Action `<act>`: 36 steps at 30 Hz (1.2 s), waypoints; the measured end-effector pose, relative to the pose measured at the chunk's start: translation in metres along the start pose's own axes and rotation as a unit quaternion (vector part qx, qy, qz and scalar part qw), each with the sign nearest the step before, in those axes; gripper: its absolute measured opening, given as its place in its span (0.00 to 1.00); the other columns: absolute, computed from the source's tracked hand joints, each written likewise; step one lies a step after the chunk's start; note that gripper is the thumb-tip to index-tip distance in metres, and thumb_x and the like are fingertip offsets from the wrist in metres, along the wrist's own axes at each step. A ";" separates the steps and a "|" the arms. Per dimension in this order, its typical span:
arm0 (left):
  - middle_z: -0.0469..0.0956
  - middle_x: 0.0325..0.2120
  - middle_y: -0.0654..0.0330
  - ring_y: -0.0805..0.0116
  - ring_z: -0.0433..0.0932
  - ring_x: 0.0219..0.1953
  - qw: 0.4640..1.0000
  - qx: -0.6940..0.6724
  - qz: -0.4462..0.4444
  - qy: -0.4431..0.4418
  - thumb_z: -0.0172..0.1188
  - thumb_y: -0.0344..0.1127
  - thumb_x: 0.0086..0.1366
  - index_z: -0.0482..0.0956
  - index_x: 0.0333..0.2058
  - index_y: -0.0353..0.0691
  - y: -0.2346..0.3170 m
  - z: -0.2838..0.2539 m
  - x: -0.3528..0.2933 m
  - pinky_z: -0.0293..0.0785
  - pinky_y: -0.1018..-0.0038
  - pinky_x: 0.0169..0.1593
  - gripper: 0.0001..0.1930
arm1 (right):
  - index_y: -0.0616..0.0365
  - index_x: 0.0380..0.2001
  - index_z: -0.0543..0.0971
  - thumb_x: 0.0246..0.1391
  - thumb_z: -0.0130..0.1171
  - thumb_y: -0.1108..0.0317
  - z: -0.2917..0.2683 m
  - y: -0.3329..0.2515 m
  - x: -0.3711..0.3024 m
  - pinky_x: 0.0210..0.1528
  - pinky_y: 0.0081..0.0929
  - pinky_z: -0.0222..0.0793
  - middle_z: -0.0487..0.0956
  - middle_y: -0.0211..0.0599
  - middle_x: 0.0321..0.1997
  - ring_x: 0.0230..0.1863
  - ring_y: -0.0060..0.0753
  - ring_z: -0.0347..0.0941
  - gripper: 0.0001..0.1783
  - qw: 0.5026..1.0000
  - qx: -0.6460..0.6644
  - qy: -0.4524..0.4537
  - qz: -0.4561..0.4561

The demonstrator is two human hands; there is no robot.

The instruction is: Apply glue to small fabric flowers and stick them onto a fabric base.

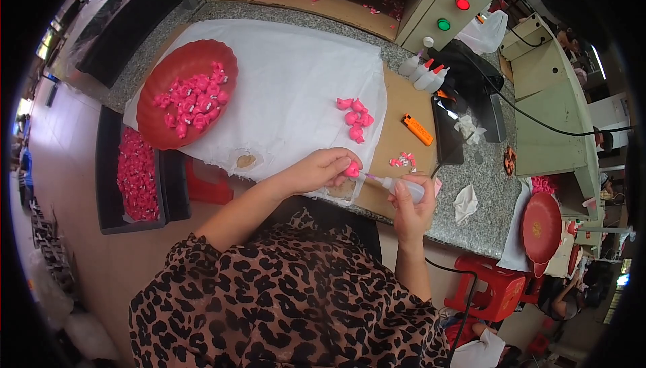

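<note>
Here, a white cloth (282,92) is lying across the granite worktop (471,186), spreading out beyond the fingertips. On its far left corner a red scalloped tray (158,126) is holding pink plastic pieces. The left hand (321,169) is pinching one small pink plastic piece (351,169) between closed fingertips. The right hand (410,210) is gripping a small clear glue bottle (402,186), its thin nozzle touching that piece. Just beyond the left fingers, loose pink pieces (355,118) are lying on the cloth.
</note>
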State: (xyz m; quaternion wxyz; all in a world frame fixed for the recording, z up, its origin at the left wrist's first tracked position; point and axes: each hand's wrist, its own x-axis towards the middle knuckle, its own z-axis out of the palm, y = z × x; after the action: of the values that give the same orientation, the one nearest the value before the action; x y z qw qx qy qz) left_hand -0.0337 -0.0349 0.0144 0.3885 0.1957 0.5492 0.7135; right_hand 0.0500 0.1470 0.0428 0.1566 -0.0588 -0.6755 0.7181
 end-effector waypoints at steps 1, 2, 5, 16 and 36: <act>0.64 0.19 0.67 0.81 0.60 0.21 1.000 0.015 0.007 0.004 0.38 0.35 0.64 0.69 0.37 0.37 0.000 0.001 0.000 0.60 0.85 0.26 0.12 | 0.61 0.29 0.66 0.47 0.54 0.72 0.000 0.000 0.000 0.20 0.13 0.60 0.65 0.32 0.31 0.22 0.20 0.65 0.08 1.000 -0.010 -0.008 -0.012; 0.64 0.19 0.67 0.81 0.60 0.21 1.000 0.014 0.007 0.004 0.38 0.35 0.64 0.69 0.37 0.37 0.000 0.001 0.000 0.60 0.85 0.26 0.12 | 0.61 0.29 0.66 0.47 0.54 0.72 0.000 -0.001 0.000 0.20 0.13 0.60 0.65 0.33 0.31 0.21 0.20 0.65 0.08 0.999 -0.021 -0.015 -0.024; 0.63 0.19 0.67 0.82 0.60 0.20 0.999 0.038 0.009 0.009 0.37 0.36 0.64 0.68 0.38 0.36 -0.001 0.002 0.000 0.58 0.85 0.24 0.12 | 0.62 0.28 0.66 0.47 0.54 0.72 0.002 -0.002 0.000 0.20 0.13 0.60 0.65 0.33 0.30 0.21 0.20 0.65 0.08 0.998 -0.043 -0.011 -0.034; 0.63 0.17 0.67 0.80 0.61 0.20 0.999 0.039 0.014 0.020 0.39 0.36 0.64 0.70 0.36 0.35 -0.001 0.002 0.001 0.60 0.83 0.25 0.12 | 0.62 0.28 0.66 0.47 0.53 0.72 0.000 -0.001 0.001 0.22 0.14 0.61 0.65 0.32 0.29 0.21 0.20 0.65 0.08 0.998 -0.059 -0.017 -0.034; 0.63 0.19 0.67 0.81 0.59 0.20 0.998 0.053 0.017 0.009 0.38 0.35 0.64 0.68 0.37 0.35 0.000 0.001 0.001 0.59 0.85 0.25 0.12 | 0.62 0.28 0.66 0.47 0.53 0.72 -0.001 -0.003 0.000 0.22 0.14 0.62 0.65 0.33 0.30 0.22 0.20 0.65 0.08 0.996 -0.074 -0.023 -0.035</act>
State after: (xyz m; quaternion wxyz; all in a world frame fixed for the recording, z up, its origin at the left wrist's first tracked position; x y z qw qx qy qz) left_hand -0.0331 -0.0333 0.0144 0.3598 0.2190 0.5866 0.6917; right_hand 0.0505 0.1485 0.0457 0.1614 -0.0298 -0.7317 0.6615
